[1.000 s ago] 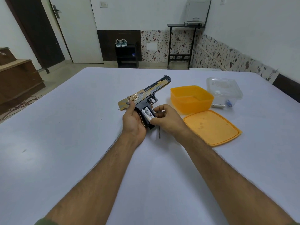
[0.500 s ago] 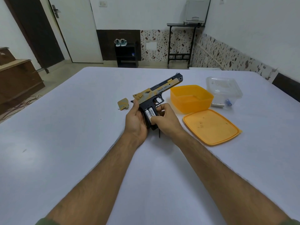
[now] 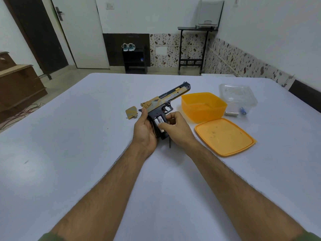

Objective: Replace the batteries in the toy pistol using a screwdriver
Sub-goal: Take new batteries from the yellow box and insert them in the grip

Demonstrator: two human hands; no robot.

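I am watching both bare forearms reaching up the white bench [image 3: 69, 171] to where the work is going on. The left hand [image 3: 145, 131] is cradling the toy pistol [image 3: 164, 103] by its grip, fingers curled round the back of it, barrel pointing up and away to the right. The right hand [image 3: 175, 126] is pressing its fingers [image 3: 162, 126] onto the batteries [image 3: 159, 121], two white cells sitting side by side in the open grip; the thumb is bearing on one, the other fingers curled at the front of the grip. Under that hand a thin dark tool, probably the screwdriver [image 3: 170, 144], is lying on the bench. I am judging the cover already off, since a small tan piece, the battery cover [image 3: 131, 113], is lying just left of the pistol. Whether these cells are old or new I cannot tell; closing and screwing the cover is certainly remaining. To the right, the orange lid [image 3: 225, 137] is lying flat, the orange tub [image 3: 203, 106] standing behind it, near the muzzle and crowding that side. Farther right, a clear box [image 3: 238, 100] is holding what looks like a spare cell.
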